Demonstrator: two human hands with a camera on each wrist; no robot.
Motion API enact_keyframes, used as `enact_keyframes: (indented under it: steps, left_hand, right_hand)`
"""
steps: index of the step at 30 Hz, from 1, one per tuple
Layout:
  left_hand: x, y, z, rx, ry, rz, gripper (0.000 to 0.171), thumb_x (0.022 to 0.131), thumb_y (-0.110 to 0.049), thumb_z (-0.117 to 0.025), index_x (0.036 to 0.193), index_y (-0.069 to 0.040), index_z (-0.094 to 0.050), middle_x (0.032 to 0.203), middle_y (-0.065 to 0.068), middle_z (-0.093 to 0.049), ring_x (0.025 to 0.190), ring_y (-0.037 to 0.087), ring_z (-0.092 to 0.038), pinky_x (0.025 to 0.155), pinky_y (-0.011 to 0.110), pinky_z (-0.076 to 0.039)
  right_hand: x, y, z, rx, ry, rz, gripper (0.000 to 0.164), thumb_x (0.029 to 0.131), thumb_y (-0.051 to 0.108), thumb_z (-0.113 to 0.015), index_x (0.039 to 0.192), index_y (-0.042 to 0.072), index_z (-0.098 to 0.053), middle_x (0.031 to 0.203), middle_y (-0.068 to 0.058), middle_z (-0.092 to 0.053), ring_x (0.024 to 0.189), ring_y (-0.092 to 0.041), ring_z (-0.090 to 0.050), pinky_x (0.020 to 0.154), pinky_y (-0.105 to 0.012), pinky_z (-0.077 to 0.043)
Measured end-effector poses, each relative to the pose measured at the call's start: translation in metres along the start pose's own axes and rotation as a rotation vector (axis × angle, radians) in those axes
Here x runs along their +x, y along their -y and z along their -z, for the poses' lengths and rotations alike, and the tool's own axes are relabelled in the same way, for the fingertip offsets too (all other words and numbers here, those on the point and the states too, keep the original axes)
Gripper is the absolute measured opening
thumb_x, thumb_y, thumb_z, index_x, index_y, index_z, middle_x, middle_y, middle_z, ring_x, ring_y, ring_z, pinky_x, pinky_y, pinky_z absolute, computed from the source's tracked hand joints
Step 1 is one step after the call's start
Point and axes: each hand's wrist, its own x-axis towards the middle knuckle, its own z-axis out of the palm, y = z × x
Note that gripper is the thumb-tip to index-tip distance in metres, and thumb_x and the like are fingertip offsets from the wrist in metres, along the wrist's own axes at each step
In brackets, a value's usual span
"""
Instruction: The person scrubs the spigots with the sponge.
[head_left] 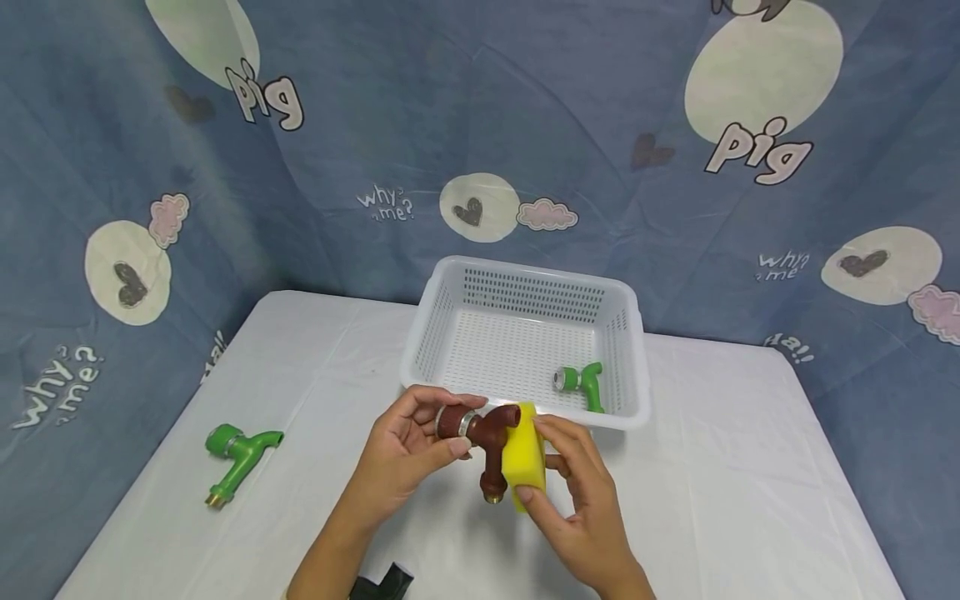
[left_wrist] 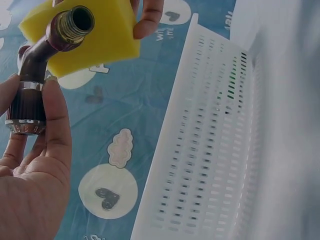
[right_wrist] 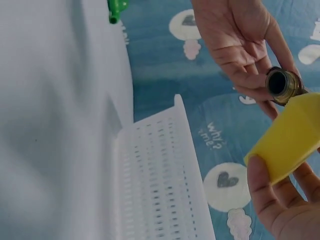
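Observation:
A dark red tap (head_left: pixel 491 437) with a brass threaded end is held up over the table, in front of the basket. My left hand (head_left: pixel 408 454) grips it by its ribbed knob, thumb on one side and fingers on the other. From the right, my right hand (head_left: pixel 581 500) pinches a yellow sponge (head_left: pixel 525 458) between thumb and fingers. The sponge lies up against the spout side of the tap in the head view. In the left wrist view the tap's open threaded end (left_wrist: pixel 80 22) overlaps the sponge (left_wrist: pixel 110 40).
Behind the hands stands a white perforated basket (head_left: pixel 637 358) holding a green tap (head_left: pixel 588 383). Another green tap (head_left: pixel 243 458) lies on the white table (head_left: pixel 322 358) at the left. A black object (head_left: pixel 382 583) shows at the front edge. A patterned blue cloth (head_left: pixel 360 275) hangs behind.

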Motion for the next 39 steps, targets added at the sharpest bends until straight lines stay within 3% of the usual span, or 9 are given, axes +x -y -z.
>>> enact_keyframes:
  steps: [4, 9, 15, 21, 24, 28, 31, 39]
  left_hand:
    - [0.0, -0.002, 0.002, 0.031, -0.029, -0.009, 0.043, 0.095, 0.012, -0.068, 0.133, 0.003, -0.051, 0.139, 0.025, -0.061, 0.102, 0.026, -0.071, 0.081, 0.033, -0.063]
    - [0.0, -0.003, 0.005, 0.066, -0.08, 0.003, 0.042, 0.095, 0.011, -0.068, 0.133, 0.002, -0.052, 0.143, 0.023, -0.06, 0.09, 0.022, -0.071, 0.073, 0.028, -0.062]
    - [0.001, -0.001, 0.001, 0.038, -0.053, 0.021, 0.042, 0.095, 0.011, -0.068, 0.133, 0.003, -0.051, 0.143, 0.024, -0.06, 0.086, 0.022, -0.069, 0.073, 0.028, -0.061]
    - [0.002, 0.002, -0.004, 0.053, 0.0, 0.103, 0.036, 0.101, 0.004, -0.065, 0.133, 0.0, -0.05, 0.145, 0.022, -0.059, 0.083, 0.025, -0.072, 0.071, 0.025, -0.058]
    - [0.003, 0.002, -0.004, 0.093, 0.002, 0.112, 0.026, 0.107, -0.002, -0.057, 0.132, 0.001, -0.05, 0.142, 0.022, -0.062, 0.081, 0.029, -0.074, 0.069, 0.027, -0.058]
    - [0.004, 0.003, -0.002, 0.147, -0.015, 0.141, 0.028, 0.11, -0.008, -0.053, 0.136, 0.002, -0.052, 0.138, 0.021, -0.065, 0.082, 0.031, -0.074, 0.07, 0.031, -0.06]
    - [0.003, 0.002, -0.001, 0.153, -0.039, 0.163, 0.03, 0.108, -0.008, -0.057, 0.137, 0.002, -0.055, 0.136, 0.02, -0.066, 0.086, 0.031, -0.074, 0.074, 0.033, -0.062]
    - [0.002, 0.0, 0.002, 0.086, -0.095, 0.075, 0.03, 0.103, 0.002, -0.061, 0.132, 0.006, -0.057, 0.133, 0.023, -0.062, 0.104, 0.024, -0.069, 0.086, 0.038, -0.062]
  right_hand:
    - [0.0, 0.001, 0.001, -0.079, 0.062, -0.053, 0.064, 0.087, -0.003, -0.079, 0.147, 0.009, -0.057, 0.141, -0.009, -0.056, 0.123, -0.023, -0.057, 0.087, -0.03, -0.058]
    - [0.001, -0.001, 0.005, -0.162, 0.147, -0.09, 0.06, 0.091, 0.004, -0.079, 0.147, 0.014, -0.059, 0.142, -0.003, -0.057, 0.121, -0.022, -0.06, 0.095, -0.032, -0.057]
    - [0.003, 0.0, 0.01, -0.132, 0.053, -0.092, 0.065, 0.09, -0.002, -0.076, 0.149, 0.012, -0.056, 0.143, -0.005, -0.057, 0.12, -0.021, -0.06, 0.085, -0.029, -0.059]
    - [0.003, 0.004, 0.008, -0.052, -0.005, -0.028, 0.067, 0.088, -0.011, -0.074, 0.15, 0.004, -0.053, 0.145, -0.013, -0.055, 0.124, -0.024, -0.058, 0.088, -0.027, -0.058]
    - [0.003, 0.004, 0.008, -0.074, -0.02, -0.013, 0.067, 0.085, -0.011, -0.076, 0.148, 0.003, -0.055, 0.144, -0.014, -0.055, 0.123, -0.024, -0.058, 0.088, -0.026, -0.057]
    - [0.002, 0.003, 0.007, -0.139, -0.014, 0.003, 0.067, 0.083, -0.008, -0.079, 0.146, 0.005, -0.058, 0.143, -0.013, -0.055, 0.123, -0.024, -0.058, 0.091, -0.026, -0.056]
    - [0.001, 0.001, 0.007, -0.193, 0.008, -0.006, 0.066, 0.084, -0.004, -0.08, 0.145, 0.009, -0.059, 0.144, -0.01, -0.055, 0.125, -0.025, -0.058, 0.097, -0.025, -0.054]
    - [-0.001, -0.006, 0.011, -0.328, 0.182, -0.121, 0.061, 0.088, 0.008, -0.082, 0.144, 0.021, -0.062, 0.144, 0.003, -0.054, 0.127, -0.02, -0.056, 0.103, -0.034, -0.053]
